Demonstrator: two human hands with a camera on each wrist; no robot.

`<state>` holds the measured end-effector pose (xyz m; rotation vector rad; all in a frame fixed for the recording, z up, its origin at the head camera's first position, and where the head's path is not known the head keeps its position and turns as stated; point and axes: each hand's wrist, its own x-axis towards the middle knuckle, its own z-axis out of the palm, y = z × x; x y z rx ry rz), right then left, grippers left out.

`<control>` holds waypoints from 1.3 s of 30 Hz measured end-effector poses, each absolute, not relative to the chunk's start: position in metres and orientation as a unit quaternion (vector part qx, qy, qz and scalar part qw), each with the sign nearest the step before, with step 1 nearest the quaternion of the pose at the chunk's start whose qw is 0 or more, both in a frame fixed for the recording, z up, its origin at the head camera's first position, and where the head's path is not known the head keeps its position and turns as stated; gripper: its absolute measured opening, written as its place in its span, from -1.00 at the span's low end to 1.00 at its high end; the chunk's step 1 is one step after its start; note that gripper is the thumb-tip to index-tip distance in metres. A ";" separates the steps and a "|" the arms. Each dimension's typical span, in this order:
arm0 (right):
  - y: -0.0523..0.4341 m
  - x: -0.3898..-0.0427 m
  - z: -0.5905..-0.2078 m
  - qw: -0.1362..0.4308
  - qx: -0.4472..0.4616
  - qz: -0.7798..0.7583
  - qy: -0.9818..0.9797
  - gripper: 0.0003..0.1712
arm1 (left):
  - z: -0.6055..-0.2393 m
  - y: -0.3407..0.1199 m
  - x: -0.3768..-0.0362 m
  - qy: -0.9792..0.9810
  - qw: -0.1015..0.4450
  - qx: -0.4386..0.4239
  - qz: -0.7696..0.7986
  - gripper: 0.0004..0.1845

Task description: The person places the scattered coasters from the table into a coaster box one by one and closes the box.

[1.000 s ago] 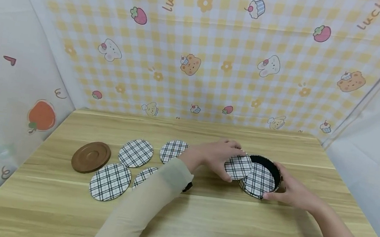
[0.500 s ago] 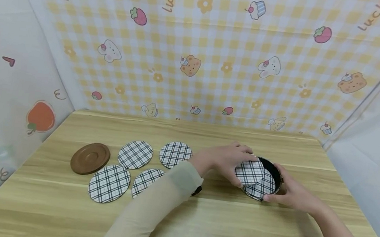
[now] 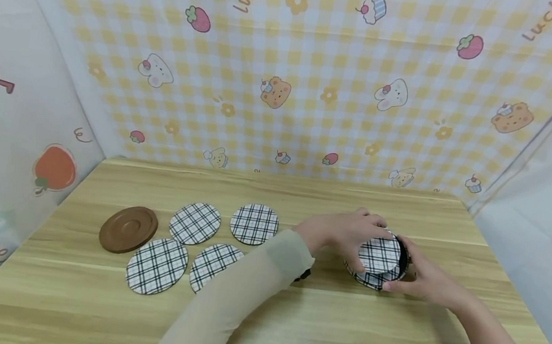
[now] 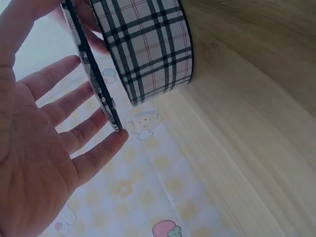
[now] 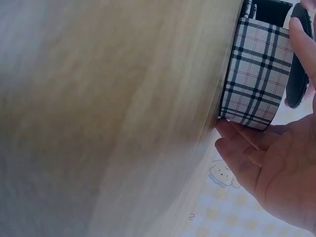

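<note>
My left hand [image 3: 348,234] holds a round plaid coaster [image 3: 380,256] by its edges, fingers on the far side and thumb on the near side. This coaster hovers over the mouth of a round plaid box [image 5: 256,74] with a black inside, covering most of the opening in the head view. Under it, part of another plaid coaster [image 3: 370,279] shows in the box. My right hand [image 3: 429,280] grips the box from the right, thumb at the near rim and fingers round the far side. From the left wrist, the held coaster [image 4: 93,69] appears edge-on, close to the box.
On the left of the wooden table [image 3: 339,338] lie several plaid coasters [image 3: 156,266], one of them [image 3: 211,264] partly behind my left sleeve. A round brown disc [image 3: 128,229] with a ringed centre lies beyond them. A checked cloth [image 3: 319,63] hangs behind the table.
My left hand has carried the coaster rightward, from beside the box's left rim to over its opening. My right hand has kept its grip on the box.
</note>
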<state>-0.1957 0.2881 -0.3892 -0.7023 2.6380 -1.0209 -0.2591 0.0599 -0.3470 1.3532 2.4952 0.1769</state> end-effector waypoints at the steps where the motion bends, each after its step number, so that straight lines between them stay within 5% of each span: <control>1: 0.288 -0.196 -0.389 0.114 -0.240 -0.349 0.899 0.18 | -0.346 0.062 -0.260 0.867 0.151 0.471 0.060 -0.04; 39: 0.288 -0.195 -0.391 0.120 -0.223 -0.341 0.906 0.24 | -0.354 0.085 -0.267 0.844 0.193 0.499 0.021 -0.08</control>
